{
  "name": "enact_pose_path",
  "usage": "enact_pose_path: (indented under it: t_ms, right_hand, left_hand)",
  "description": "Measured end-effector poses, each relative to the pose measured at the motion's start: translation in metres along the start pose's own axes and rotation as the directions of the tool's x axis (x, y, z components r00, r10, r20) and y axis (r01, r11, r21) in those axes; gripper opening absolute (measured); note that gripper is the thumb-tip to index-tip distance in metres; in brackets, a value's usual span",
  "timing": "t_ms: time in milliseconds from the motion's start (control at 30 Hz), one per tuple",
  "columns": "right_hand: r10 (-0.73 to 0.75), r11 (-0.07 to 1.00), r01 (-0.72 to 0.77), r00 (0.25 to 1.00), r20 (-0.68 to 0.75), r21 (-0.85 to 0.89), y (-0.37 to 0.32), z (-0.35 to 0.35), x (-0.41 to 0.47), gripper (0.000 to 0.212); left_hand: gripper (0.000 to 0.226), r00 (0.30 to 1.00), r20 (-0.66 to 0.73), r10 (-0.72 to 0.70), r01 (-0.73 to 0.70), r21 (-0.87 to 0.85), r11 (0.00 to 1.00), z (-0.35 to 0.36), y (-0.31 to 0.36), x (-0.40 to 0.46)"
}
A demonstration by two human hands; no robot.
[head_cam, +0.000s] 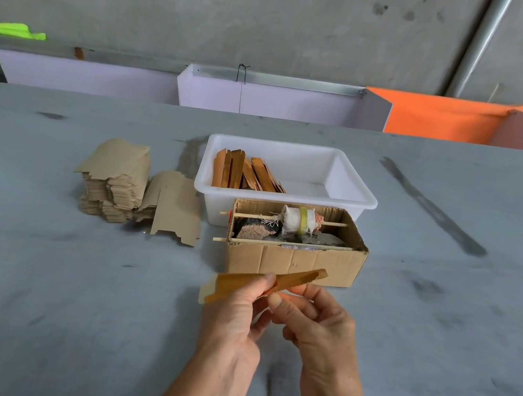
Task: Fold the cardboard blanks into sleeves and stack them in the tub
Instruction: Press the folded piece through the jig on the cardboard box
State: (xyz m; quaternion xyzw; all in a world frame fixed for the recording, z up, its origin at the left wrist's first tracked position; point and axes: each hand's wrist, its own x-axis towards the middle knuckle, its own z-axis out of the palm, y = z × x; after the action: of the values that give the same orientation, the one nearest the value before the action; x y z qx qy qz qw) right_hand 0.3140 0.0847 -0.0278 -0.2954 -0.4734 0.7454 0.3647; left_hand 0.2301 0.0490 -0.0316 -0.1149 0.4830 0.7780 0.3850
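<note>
**Folded sleeve held over the desk**

We held one sleeve (260,286) in both hands above the grey desk (39,266), just in front of the box (294,263). It was a long, narrow strip of brown cardboard, folded flat, orange-brown on its inner face, tilted up to the right. Our left hand (235,316) pinched it near the middle, fingers curled round it; our right hand (313,321) pinched its lower edge between thumb and fingers.

Behind the box stood the white tub (349,194), with finished sleeves (243,171) leaning on edge at its left end. Left of the tub lay the blanks (116,183) in an uneven stack, with one blank (177,209) propped against it.
</note>
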Motion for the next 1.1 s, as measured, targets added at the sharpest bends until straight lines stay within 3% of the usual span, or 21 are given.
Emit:
enact_pose_path:
  t_ms: [167, 267, 400, 500, 667, 867, 1100]
  right_hand:
    - [0.109, 0.994, -0.109, 0.994, 0.020, 0.019, 0.004, -0.002, -0.005, 0.012]
    - [0.149, 0.988, -0.149, 0.989, 0.001, 0.045, 0.005, -0.001, -0.007, 0.022]
    - [0.222, 0.962, -0.215, 0.975, -0.029, 0.167, 0.003, 0.006, -0.008, 0.006]
    - [0.231, 0.957, -0.201, 0.964, -0.131, 0.210, 0.005, 0.008, -0.006, 0.011]
    - [0.185, 0.969, -0.141, 0.958, -0.221, 0.201, 0.002, 0.009, -0.004, 0.014]
    - [0.133, 0.989, -0.111, 0.958, -0.256, 0.099, 0.007, 0.006, -0.004, 0.012]
    - [0.016, 1.000, -0.006, 0.940, -0.342, 0.031, 0.005, 0.008, 0.001, 0.016]
  left_hand:
    - [0.019, 0.993, -0.013, 0.113, -0.113, 0.001, 0.994, -0.001, -0.004, -0.002]
    - [0.025, 0.978, -0.031, 0.205, -0.204, 0.009, 0.979, -0.002, -0.006, -0.004]
    - [0.025, 0.975, 0.018, 0.222, -0.222, 0.015, 0.975, -0.003, -0.008, -0.006]
    - [0.036, 0.978, 0.090, 0.189, -0.192, 0.029, 0.981, -0.002, -0.008, -0.008]
    - [0.035, 0.967, 0.220, 0.129, -0.149, 0.076, 0.986, -0.009, -0.009, -0.013]
    - [0.010, 0.978, 0.159, 0.132, -0.140, 0.039, 0.989, -0.011, -0.017, -0.013]
    - [0.010, 0.982, 0.144, 0.121, -0.126, 0.028, 0.992, -0.011, -0.016, -0.013]
